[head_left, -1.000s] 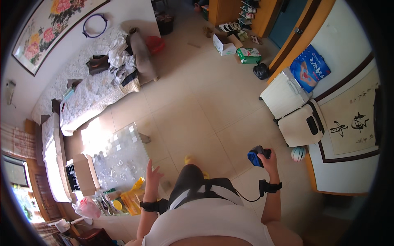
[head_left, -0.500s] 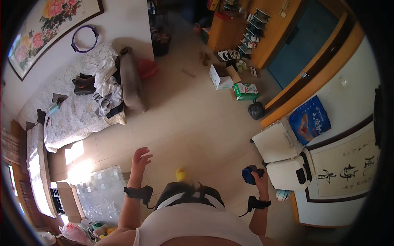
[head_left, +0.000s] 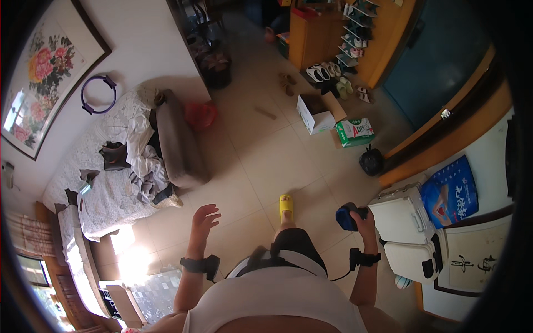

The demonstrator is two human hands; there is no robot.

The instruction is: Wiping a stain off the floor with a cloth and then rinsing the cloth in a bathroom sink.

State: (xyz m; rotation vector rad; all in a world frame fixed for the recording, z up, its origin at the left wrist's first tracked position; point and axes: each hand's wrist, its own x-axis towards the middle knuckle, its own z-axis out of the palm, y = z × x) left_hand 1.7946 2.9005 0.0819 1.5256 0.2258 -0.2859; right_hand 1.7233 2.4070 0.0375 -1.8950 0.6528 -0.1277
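My right hand [head_left: 363, 221] is closed round a rounded blue-and-black object [head_left: 347, 216]; its exact kind is not clear. It is held out over the floor, in front of the pale suitcases [head_left: 408, 261] at the right. My left hand [head_left: 206, 217] is raised on the other side of my body, fingers apart and with nothing in them. A black strap with a small box sits on each wrist. Between the hands, one foot in a yellow slipper [head_left: 286, 201] is stepped forward on the tiles.
A cloth-covered sofa [head_left: 119, 188] with piled clothes stands at the left. Ahead to the right are an open carton [head_left: 316, 119], a green-and-white box [head_left: 356, 132] and a black bag [head_left: 371, 160]. Shoes [head_left: 322, 72] lie by the rack. A glass-topped table [head_left: 161, 291] is at lower left.
The view has shifted and the yellow-slippered foot has come forward. The right hand still holds the blue-and-black object, and the left hand stays empty.
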